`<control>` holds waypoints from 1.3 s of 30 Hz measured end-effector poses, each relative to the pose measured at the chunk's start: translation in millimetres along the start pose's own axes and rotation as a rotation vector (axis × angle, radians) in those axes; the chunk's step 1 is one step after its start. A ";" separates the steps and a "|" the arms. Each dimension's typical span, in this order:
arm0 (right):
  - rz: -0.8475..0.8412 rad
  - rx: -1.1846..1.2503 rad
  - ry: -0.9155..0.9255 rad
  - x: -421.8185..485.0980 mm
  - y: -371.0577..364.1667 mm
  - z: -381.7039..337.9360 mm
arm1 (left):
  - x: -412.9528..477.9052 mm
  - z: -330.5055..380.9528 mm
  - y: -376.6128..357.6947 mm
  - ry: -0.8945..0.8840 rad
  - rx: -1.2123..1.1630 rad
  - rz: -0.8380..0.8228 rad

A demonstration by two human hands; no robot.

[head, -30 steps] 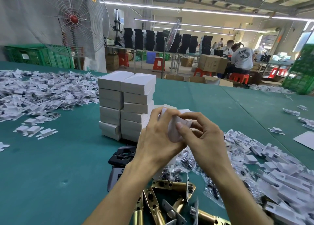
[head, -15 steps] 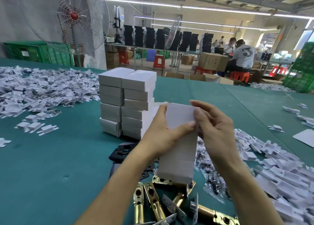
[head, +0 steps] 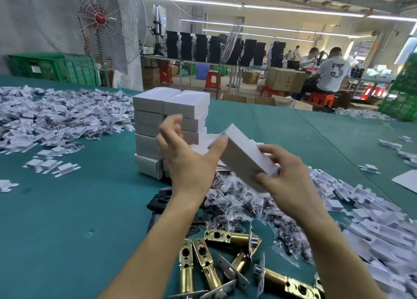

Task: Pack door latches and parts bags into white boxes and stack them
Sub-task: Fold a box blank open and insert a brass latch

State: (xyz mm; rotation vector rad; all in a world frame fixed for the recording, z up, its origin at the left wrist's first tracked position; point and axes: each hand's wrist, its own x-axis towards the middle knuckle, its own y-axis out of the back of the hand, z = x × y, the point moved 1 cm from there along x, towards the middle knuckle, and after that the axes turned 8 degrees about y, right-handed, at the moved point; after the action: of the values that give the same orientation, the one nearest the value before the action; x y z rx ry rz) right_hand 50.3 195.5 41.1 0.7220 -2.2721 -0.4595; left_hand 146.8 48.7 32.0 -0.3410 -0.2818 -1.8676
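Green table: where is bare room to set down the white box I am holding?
Bare green cloth lies left of the stack of boxes and brass latches, nearer than the left carton pile; also right of the stack, toward the far edge. Crowded: parts bags and right carton pile.

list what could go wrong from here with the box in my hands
The white box is tilted, gripped at one end by the right hand, with the left hand touching the other end by thumb alone; it could slip onto the parts bags. The stack of boxes just beyond is tall and unevenly aligned, so a nudge might topple it.
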 end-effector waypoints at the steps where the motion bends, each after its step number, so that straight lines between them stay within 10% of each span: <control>1: 0.042 -0.092 0.039 0.7 7.0 1.4 | -1.1 5.7 4.6 -0.184 0.111 0.053; 4: -0.026 -0.249 0.177 0.7 14.5 -1.1 | -6.6 24.9 8.2 -0.449 0.371 -0.183; 10: -0.177 -0.207 0.452 -1.1 8.0 -11.0 | -8.2 11.3 11.2 0.108 0.603 -0.986; 16: -0.012 -0.272 0.288 -8.0 8.7 -6.7 | 0.2 -1.2 6.1 0.159 0.574 -0.578; 24: -0.813 -0.527 0.098 -34.3 -34.6 -13.6 | 2.6 1.1 1.2 0.116 0.226 -0.404; 34: -0.675 -0.494 0.044 -29.2 -25.0 -5.8 | 2.3 -10.4 -0.6 -0.026 0.089 -0.162; 39: -0.084 -0.158 0.029 -9.8 31.0 -5.3 | -2.0 -14.4 -0.6 -0.089 0.186 -0.197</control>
State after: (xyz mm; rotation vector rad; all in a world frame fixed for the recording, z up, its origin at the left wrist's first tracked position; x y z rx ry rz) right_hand 48.7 225.1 55.4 0.7402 -2.1565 -0.6567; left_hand 145.4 45.5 17.9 -0.2763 -0.5635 -2.0032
